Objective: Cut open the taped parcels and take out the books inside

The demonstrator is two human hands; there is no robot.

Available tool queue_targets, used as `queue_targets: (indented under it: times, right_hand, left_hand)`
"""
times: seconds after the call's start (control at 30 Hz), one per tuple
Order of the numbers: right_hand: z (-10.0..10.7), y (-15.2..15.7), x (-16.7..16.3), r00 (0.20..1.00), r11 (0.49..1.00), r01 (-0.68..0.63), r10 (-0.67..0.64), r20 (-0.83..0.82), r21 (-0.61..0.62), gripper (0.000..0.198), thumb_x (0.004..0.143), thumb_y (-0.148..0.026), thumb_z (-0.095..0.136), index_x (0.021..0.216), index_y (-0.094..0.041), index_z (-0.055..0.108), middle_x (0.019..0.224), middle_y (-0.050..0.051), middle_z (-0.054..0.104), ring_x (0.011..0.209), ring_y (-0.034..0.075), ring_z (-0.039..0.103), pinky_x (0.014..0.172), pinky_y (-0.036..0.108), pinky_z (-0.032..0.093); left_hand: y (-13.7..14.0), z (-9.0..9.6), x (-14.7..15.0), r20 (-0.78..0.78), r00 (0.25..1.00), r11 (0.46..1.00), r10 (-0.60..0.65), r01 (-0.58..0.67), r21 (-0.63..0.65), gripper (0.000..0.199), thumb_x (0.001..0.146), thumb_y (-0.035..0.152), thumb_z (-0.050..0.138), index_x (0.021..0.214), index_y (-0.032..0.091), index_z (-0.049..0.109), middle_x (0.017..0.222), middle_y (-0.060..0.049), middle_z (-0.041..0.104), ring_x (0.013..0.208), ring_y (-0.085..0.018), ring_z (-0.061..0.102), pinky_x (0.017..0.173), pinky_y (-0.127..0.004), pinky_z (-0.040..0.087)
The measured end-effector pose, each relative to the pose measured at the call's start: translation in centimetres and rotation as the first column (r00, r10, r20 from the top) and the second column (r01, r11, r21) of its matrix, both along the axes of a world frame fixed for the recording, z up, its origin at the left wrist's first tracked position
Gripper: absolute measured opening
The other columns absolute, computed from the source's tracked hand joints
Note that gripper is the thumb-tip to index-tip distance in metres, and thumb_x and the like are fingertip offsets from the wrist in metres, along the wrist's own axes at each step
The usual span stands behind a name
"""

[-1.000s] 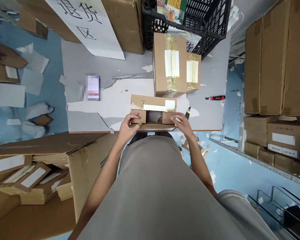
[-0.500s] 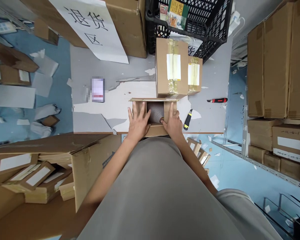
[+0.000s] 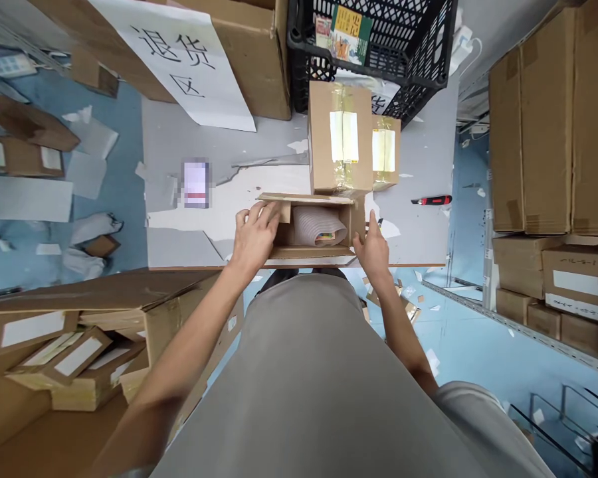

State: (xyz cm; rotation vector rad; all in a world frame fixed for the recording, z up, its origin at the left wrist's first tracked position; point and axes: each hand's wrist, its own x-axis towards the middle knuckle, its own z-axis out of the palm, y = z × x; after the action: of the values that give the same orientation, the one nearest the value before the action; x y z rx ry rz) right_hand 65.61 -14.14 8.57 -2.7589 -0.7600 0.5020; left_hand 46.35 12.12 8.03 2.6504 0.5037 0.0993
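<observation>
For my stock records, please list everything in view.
open box: 1, brown, between hands
wrapped item: 1, whitish, inside it
taped boxes: 2, brown, on table
cutter: 1, red-black, table's right
crate: 1, black, far side
printed covers: some, multicoloured, in crate
blurred item: 1, lilac, table's left
big box: 1, brown, far left
sign: 1, white, on it
carton: 1, brown, lower left
parcels: several, brown, in carton
shelf cartons: several, brown, right
papers: several, white, left floor
table: 1, grey, centre
left hand: 1, bare, left flap
right hand: 1, bare, right flap
</observation>
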Motion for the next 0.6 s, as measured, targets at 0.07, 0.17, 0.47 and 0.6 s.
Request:
queue_targets:
  times: [0.07, 0.17, 0.47, 0.6]
  right_hand:
    - [-0.2, -0.1, -0.3, 0.995, 0.999, -0.030, 0.026, 0.092, 0.037, 0.053, 0.105, -0.021, 0.054, 0.157, -0.014, 0.054, 0.135, 0.021, 0.068, 0.122, 0.035, 0.065, 0.103, 0.048, 0.058]
    - [-0.2, 0.5, -0.7, 0.977, 0.992, -0.128, 0.125, 0.171, 0.010, 0.031, 0.105, -0.016, 0.056, 0.134, -0.017, 0.065, 0.125, 0.018, 0.066, 0.120, 0.034, 0.059, 0.109, 0.050, 0.054]
    - [1.1, 0.4, 0.9, 0.943, 0.958, -0.285, 0.285, 0.171, -0.021, 0.039, 0.110, -0.010, 0.043, 0.133, -0.021, 0.073, 0.118, 0.017, 0.063, 0.112, 0.035, 0.054, 0.103, 0.048, 0.052]
    - [1.6, 0.0, 0.8, 0.893, 0.896, -0.444, 0.443, 0.084, -0.005, 0.039, 0.110, -0.009, 0.044, 0.119, -0.025, 0.078, 0.121, 0.016, 0.069, 0.115, 0.035, 0.055, 0.105, 0.049, 0.053]
  left_hand:
    - [0.3, -0.2, -0.3, 0.020, 0.999, 0.997, -0.041, 0.039, 0.073, 0.032, 0.111, 0.013, 0.043, 0.123, 0.017, 0.073, 0.151, -0.020, 0.073, 0.137, -0.037, 0.061, 0.111, -0.059, 0.047]
    - [-0.3, -0.2, 0.0, 0.026, 0.991, 0.985, -0.135, 0.131, 0.112, 0.028, 0.115, 0.021, 0.046, 0.109, 0.021, 0.074, 0.129, -0.013, 0.082, 0.112, -0.031, 0.067, 0.095, -0.049, 0.051]
    - [-5.4, 1.4, 3.5, -0.254, 0.923, 0.948, -0.290, 0.241, -0.207, 0.040, 0.105, 0.006, 0.044, 0.123, 0.016, 0.079, 0.124, -0.016, 0.081, 0.115, -0.032, 0.078, 0.103, -0.044, 0.062]
    - [-6.6, 1.2, 4.5, -0.298, 0.917, 0.956, -0.265, 0.208, -0.207, 0.048, 0.099, 0.004, 0.049, 0.141, 0.007, 0.072, 0.156, -0.029, 0.066, 0.154, -0.042, 0.060, 0.126, -0.057, 0.051]
